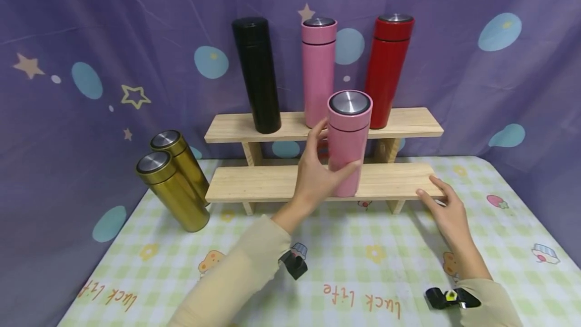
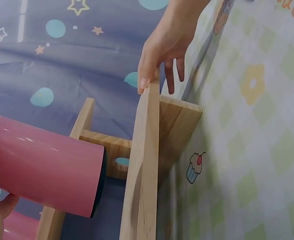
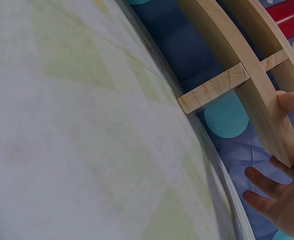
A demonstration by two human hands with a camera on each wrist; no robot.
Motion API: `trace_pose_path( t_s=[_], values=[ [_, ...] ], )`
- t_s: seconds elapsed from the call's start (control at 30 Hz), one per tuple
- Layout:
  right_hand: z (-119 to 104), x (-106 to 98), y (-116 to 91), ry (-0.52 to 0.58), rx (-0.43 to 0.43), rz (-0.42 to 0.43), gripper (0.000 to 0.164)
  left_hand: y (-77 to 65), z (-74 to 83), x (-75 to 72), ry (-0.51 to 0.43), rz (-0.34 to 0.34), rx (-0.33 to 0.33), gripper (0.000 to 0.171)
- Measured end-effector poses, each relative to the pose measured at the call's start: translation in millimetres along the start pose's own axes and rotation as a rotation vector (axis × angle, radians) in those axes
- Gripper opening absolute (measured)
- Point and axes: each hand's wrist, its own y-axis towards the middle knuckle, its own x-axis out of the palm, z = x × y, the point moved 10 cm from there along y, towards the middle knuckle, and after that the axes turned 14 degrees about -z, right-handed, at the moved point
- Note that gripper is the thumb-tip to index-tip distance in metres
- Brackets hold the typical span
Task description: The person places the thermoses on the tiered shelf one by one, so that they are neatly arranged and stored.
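My left hand grips a pink thermos bottle with a steel lid, fingers behind it and thumb across its front. In the left wrist view the dark base of this bottle hangs apart from the lower board of a two-tier wooden shelf. My right hand holds the right end of that lower board between thumb and fingers. In the right wrist view its thumb lies on the board's edge. A black bottle, another pink bottle and a red bottle stand on the upper board.
Two gold bottles stand on the table left of the shelf, close to its end. A checked cloth covers the table. Behind the shelf hangs a purple curtain with stars and blue ovals.
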Motion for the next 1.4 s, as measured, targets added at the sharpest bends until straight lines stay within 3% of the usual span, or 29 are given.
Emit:
trace_pose_path(
  t_s=[0.33, 0.67, 1.4],
  values=[
    [4, -5, -3, -0.006, 0.008, 0.014, 0.077, 17.2, -1.3, 25.8, 0.013, -0.006, 0.022, 0.095],
    [2, -5, -2, -0.004, -0.007, 0.018, 0.075, 29.2, -7.1, 43.0, -0.017, -0.002, -0.019, 0.094],
    [0, 1, 0, -0.011, -0.014, 0.002, 0.076, 44.5, -24.7, 64.4, 0.041, 0.01, -0.101, 0.093]
  ],
)
